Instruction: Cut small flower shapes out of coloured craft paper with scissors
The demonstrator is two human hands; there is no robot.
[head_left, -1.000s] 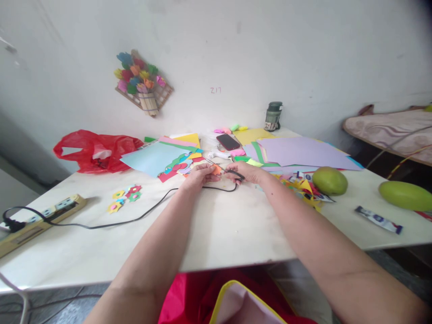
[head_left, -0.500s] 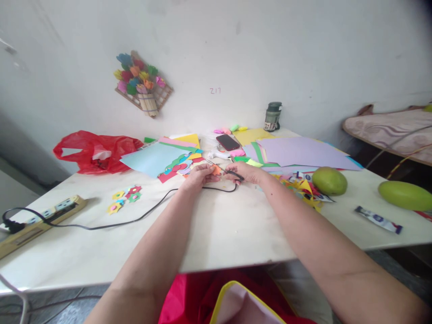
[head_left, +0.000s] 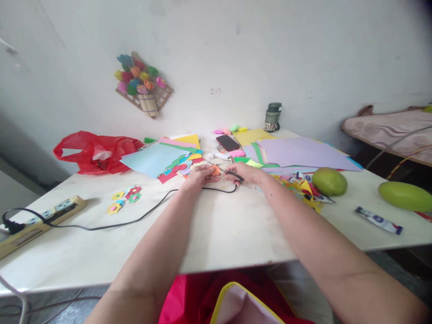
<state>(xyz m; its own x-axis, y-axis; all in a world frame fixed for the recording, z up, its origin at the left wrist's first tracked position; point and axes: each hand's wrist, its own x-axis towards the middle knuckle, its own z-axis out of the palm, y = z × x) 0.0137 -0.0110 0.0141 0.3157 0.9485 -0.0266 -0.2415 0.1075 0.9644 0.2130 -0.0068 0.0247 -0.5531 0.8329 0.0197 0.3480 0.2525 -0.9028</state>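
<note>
My left hand (head_left: 201, 175) pinches a small piece of orange paper (head_left: 215, 170) above the middle of the table. From the right, my right hand (head_left: 243, 173) grips the black handles of a pair of scissors (head_left: 235, 176). Their blades point left toward the orange paper; whether they touch it I cannot tell. Colourful paper scraps (head_left: 177, 167) lie just behind my left hand. Several finished paper flowers (head_left: 129, 195) rest on the table to the left. A white glue gun (head_left: 219, 155) lies beyond the hands.
A black cord (head_left: 135, 220) runs from the power strip (head_left: 43, 222) to near my hands. A red plastic bag (head_left: 97, 153), coloured sheets (head_left: 297, 153), a phone (head_left: 227, 143), a flask (head_left: 272, 117), green fruit (head_left: 329, 181) and a tube (head_left: 378, 220) surround the work area.
Both hands stay nearly in place. The orange paper and the scissors shift only very slightly.
</note>
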